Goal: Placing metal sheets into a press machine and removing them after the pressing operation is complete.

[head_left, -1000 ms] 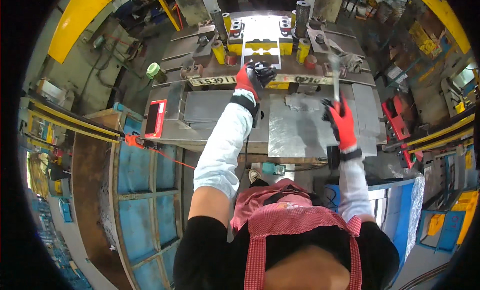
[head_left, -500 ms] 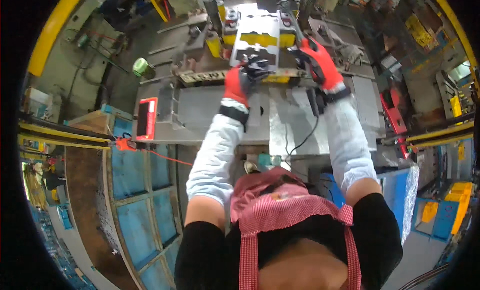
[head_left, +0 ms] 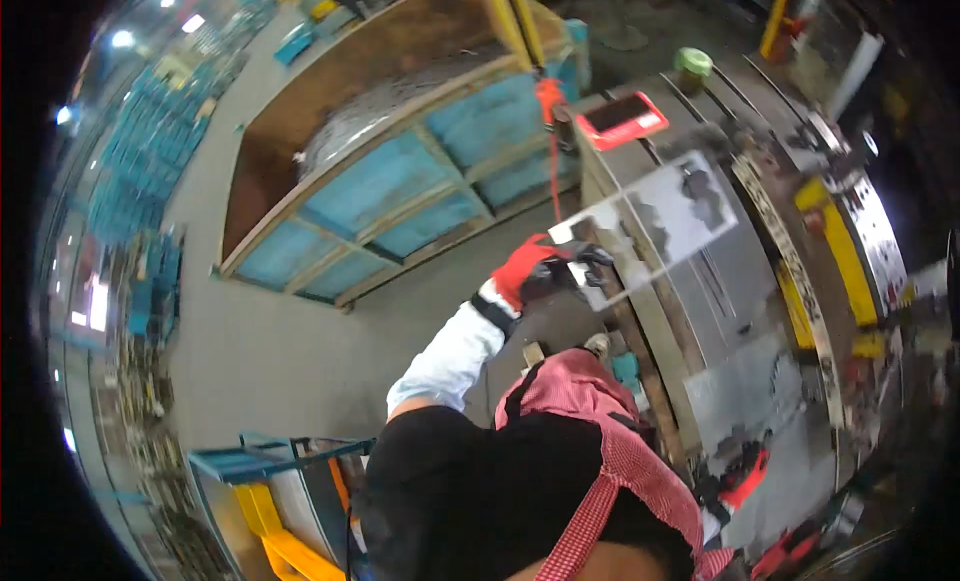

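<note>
My left hand [head_left: 532,271], in a red and dark glove, is closed on the near edge of a thin, pale metal sheet with cut-outs [head_left: 677,217]. Tilted, the sheet hangs over the left end of the metal worktable [head_left: 715,311]. Low in the view, my right hand [head_left: 742,481], also gloved in red and dark, is over a shiny silver sheet [head_left: 735,396] lying on the table. Its fingers are partly hidden and blurred, so whether it holds anything does not show.
A large bin with blue panels [head_left: 390,181] stands left of the table, with shiny sheet material [head_left: 375,106] inside. A red-framed dark panel [head_left: 622,119] lies at the table's corner, near a green-topped container [head_left: 692,63]. Yellow-and-metal machine tooling [head_left: 850,241] stands at the right.
The view has swung left toward the bin. My left hand has brought the cut-out sheet away from the tooling to the table's left end. My right hand has drawn back from the tooling.
</note>
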